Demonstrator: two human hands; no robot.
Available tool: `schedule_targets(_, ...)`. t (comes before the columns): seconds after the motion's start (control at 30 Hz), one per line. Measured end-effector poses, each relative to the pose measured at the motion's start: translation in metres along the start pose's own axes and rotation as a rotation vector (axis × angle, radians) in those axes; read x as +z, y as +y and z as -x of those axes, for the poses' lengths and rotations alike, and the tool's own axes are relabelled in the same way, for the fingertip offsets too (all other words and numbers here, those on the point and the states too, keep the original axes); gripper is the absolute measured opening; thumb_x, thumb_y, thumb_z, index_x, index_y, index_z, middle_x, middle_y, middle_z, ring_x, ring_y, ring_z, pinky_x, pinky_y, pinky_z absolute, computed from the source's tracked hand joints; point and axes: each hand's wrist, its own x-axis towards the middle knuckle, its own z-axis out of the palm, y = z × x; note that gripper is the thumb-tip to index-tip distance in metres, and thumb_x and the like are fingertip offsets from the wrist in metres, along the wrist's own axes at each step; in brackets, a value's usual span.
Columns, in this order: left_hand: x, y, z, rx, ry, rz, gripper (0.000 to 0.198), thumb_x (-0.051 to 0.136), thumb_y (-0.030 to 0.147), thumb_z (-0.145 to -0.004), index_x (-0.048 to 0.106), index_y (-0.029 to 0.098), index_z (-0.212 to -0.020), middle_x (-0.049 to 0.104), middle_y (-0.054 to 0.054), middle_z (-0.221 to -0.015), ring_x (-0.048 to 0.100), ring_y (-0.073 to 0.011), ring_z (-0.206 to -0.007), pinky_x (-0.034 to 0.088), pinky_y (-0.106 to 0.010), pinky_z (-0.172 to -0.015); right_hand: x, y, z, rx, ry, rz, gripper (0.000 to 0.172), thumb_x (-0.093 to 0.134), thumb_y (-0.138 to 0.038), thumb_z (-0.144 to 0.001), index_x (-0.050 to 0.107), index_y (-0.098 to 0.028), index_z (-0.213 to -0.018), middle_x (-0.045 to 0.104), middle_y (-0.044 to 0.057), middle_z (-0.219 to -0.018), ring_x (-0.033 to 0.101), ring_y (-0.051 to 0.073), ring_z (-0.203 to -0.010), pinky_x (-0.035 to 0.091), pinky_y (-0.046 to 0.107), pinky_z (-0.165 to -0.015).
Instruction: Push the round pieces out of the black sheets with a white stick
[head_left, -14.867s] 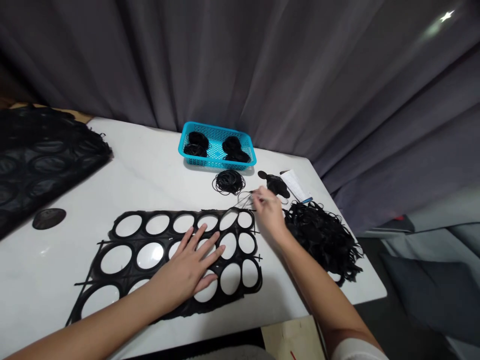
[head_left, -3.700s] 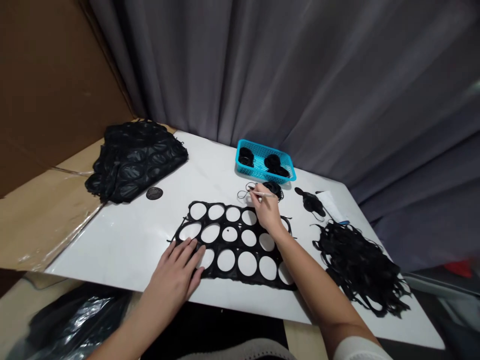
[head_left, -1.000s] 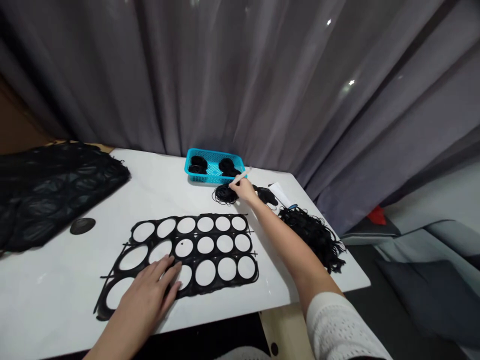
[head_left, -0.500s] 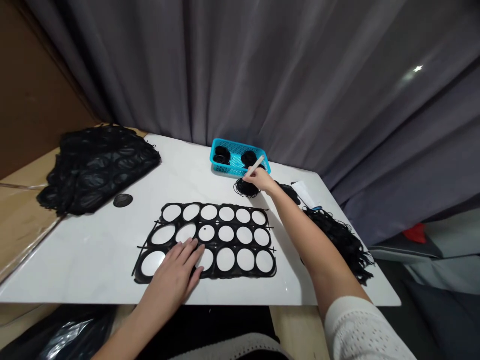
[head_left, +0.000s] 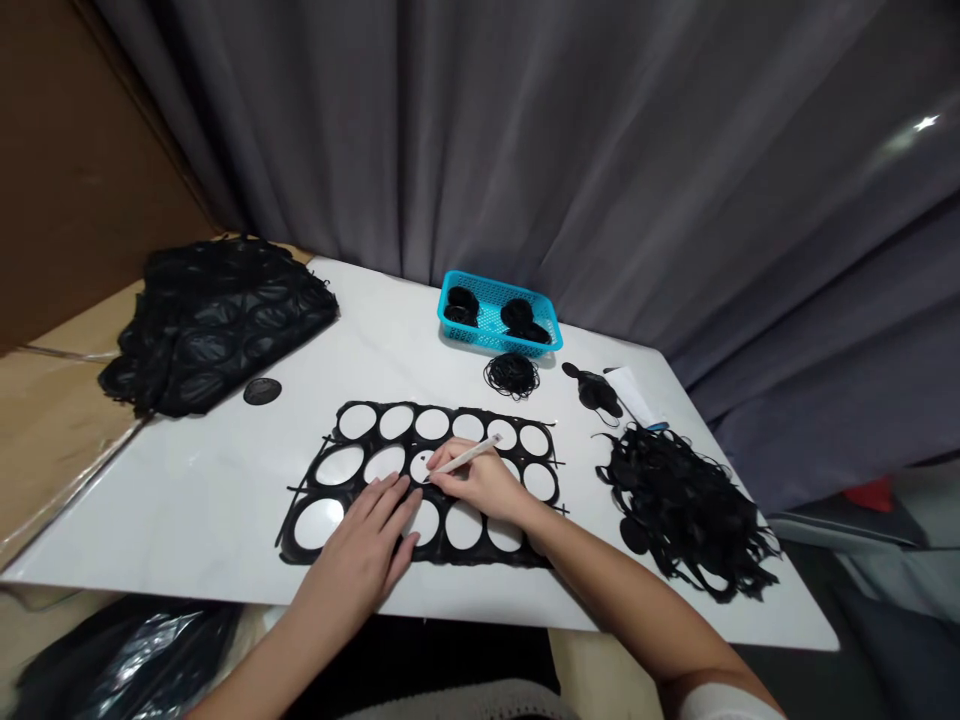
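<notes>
A black rubber sheet (head_left: 405, 440) full of round cut-out holes lies flat on the white table (head_left: 225, 470). My left hand (head_left: 367, 555) rests on its near left part, fingers stretched out flat and pressing it down. My right hand (head_left: 480, 485) is closed on a thin white stick tool (head_left: 465, 458), held like a pen. The tool's tip points left at a small black dot inside a hole in the middle row. A loose bundle of thin black rings (head_left: 511, 375) lies beyond the sheet.
A blue basket (head_left: 480, 345) at the back holds stacks of black rings. A heap of black scrap strips (head_left: 686, 500) lies at the right, a pile of black sheets (head_left: 214, 320) at the left with a black disc (head_left: 262, 391) beside it. Grey curtain behind.
My right hand has come back from the ring bundle near the basket to the sheet's middle, tool still in it. My left hand stays flat on the sheet.
</notes>
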Motion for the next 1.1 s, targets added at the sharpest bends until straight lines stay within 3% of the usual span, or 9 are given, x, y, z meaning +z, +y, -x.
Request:
schedule_targets(0.53, -0.002, 0.001, 0.0, -0.008, -0.023, -0.021, 0.038, 0.048, 0.027, -0.102, 0.06, 0.014, -0.135, 0.06, -0.015, -0.139, 0.052, -0.0308, -0.134, 0.046, -0.048, -0.111, 0.003, 0.005, 0.002, -0.073, 0.026, 0.09, 0.019, 0.066, -0.015, -0.087, 0.057, -0.021, -0.072, 0.068, 0.002, -0.093, 0.066, 0.018, -0.09, 0.05, 0.032, -0.086)
schedule_targets(0.63, -0.001, -0.001, 0.001, -0.015, -0.028, -0.016, 0.04, 0.047, 0.028, -0.101, 0.058, 0.016, -0.137, 0.055, -0.016, -0.146, 0.049, -0.0315, -0.138, 0.044, -0.05, -0.112, 0.008, 0.005, 0.009, -0.223, -0.002, 0.252, 0.014, 0.059, -0.016, -0.094, 0.058, -0.021, -0.081, 0.069, 0.005, -0.098, 0.064, 0.018, -0.091, 0.05, 0.032, -0.083)
schedule_targets(0.8, 0.004, -0.005, 0.003, -0.007, -0.046, -0.032, 0.043, 0.048, 0.026, -0.099, 0.056, 0.02, -0.141, 0.052, -0.015, -0.15, 0.044, -0.0355, -0.142, 0.04, -0.057, -0.113, 0.013, 0.005, 0.018, -0.508, -0.093, 0.776, 0.014, 0.048, -0.016, -0.102, 0.062, -0.017, -0.102, 0.072, 0.014, -0.108, 0.06, 0.025, -0.101, 0.044, 0.04, -0.087)
schedule_targets(0.9, 0.006, -0.005, 0.003, -0.021, -0.041, -0.027, 0.04, 0.048, 0.025, -0.098, 0.06, 0.021, -0.136, 0.05, -0.014, -0.152, 0.041, -0.0373, -0.145, 0.04, -0.058, -0.113, -0.006, 0.006, -0.001, -0.496, -0.017, 0.879, 0.016, 0.046, -0.016, -0.102, 0.062, -0.018, -0.101, 0.072, 0.012, -0.103, 0.06, 0.025, -0.099, 0.041, 0.04, -0.089)
schedule_targets(1.03, 0.006, -0.006, 0.004, -0.02, -0.012, -0.026, 0.038, 0.049, 0.026, -0.098, 0.062, 0.022, -0.133, 0.05, -0.013, -0.151, 0.04, -0.0379, -0.145, 0.042, -0.058, -0.111, -0.06, 0.008, -0.056, -0.305, 0.335, 0.853, 0.016, 0.048, -0.017, -0.097, 0.061, -0.02, -0.089, 0.072, 0.009, -0.091, 0.062, 0.025, -0.087, 0.04, 0.038, -0.084)
schedule_targets(1.1, 0.006, -0.007, 0.004, -0.006, 0.014, -0.042, 0.037, 0.05, 0.026, -0.098, 0.063, 0.023, -0.133, 0.052, -0.013, -0.15, 0.042, -0.0378, -0.144, 0.044, -0.058, -0.109, -0.09, 0.008, -0.085, -0.232, 0.452, 0.741, 0.016, 0.048, -0.021, -0.095, 0.059, -0.021, -0.084, 0.072, 0.007, -0.089, 0.062, 0.023, -0.081, 0.041, 0.035, -0.08)
